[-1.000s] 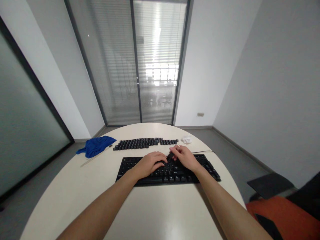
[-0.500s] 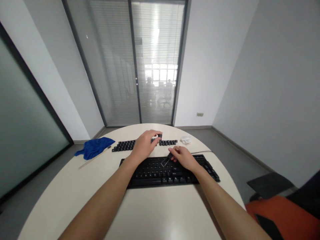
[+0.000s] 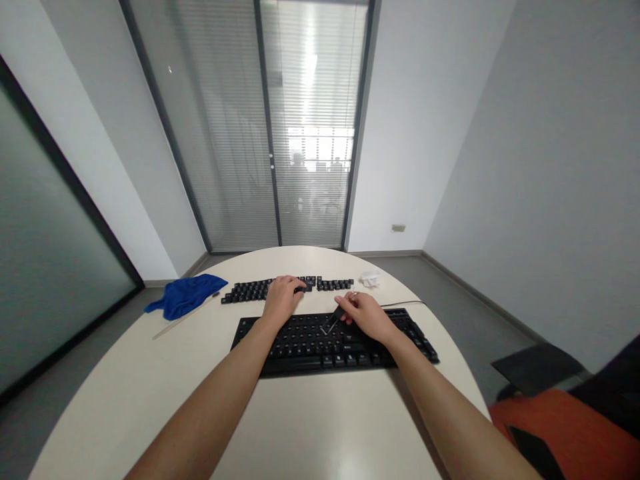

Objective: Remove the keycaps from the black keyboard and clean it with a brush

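Note:
My left hand [image 3: 283, 297] is palm down over the loose black keycaps [image 3: 250, 291], which lie in rows behind the keyboard. Its fingers point right, thumb and index apart beside the caps; whether they touch one is hidden. My right hand [image 3: 367, 313] pinches a keycap puller [image 3: 331, 324] with a black handle and bent wire prongs. Those prongs hang over the black keyboard [image 3: 295, 363], where many keys in the upper area are bare of caps. Along the keyboard's front edge and right side, caps are in place.
On the left of the round table [image 3: 120, 400] lie a blue cloth [image 3: 187, 297] and a thin wooden-handled brush [image 3: 183, 319]. Crumpled white tissue [image 3: 370, 279] sits at the back right. A cable [image 3: 405, 303] trails behind the keyboard. An orange chair [image 3: 565, 433] stands at right.
My left hand has let go of a keycap at the back row, then come left and down over the other caps. My right hand stays nearly still with the keycap puller.

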Available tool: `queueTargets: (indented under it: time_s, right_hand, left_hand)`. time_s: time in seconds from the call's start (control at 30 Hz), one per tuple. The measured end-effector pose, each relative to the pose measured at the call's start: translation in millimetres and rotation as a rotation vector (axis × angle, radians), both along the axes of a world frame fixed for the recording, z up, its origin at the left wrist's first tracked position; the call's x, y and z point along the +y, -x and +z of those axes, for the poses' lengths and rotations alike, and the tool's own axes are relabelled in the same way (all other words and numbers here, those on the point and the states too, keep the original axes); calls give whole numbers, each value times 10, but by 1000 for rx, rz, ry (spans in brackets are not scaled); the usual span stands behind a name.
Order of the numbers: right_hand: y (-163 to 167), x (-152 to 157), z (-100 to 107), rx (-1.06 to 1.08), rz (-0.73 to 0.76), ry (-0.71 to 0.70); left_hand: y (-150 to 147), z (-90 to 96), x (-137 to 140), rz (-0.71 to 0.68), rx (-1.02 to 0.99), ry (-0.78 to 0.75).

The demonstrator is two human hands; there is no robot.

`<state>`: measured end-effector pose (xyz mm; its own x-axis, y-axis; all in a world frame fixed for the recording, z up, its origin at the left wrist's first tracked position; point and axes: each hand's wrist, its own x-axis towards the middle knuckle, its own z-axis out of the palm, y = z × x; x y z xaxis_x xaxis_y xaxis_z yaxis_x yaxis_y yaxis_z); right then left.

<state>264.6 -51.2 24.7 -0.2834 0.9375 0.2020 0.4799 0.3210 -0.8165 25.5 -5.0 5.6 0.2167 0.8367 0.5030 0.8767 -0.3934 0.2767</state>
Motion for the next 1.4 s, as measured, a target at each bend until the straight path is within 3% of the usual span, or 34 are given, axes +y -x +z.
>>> queueTargets:
  time_s: [0.53,1.23,1.4]
  right_hand:
    - [18,-48,52,3,-2,20]
    - [-147,-71,207,85,41,-92]
    - [-170,-65,198,-9,58,-131]
  left_hand:
    - [35,-95,27,176,6,116]
    - [59,-85,4,156,-9,104]
    - [12,-37,-48,25,-21,38]
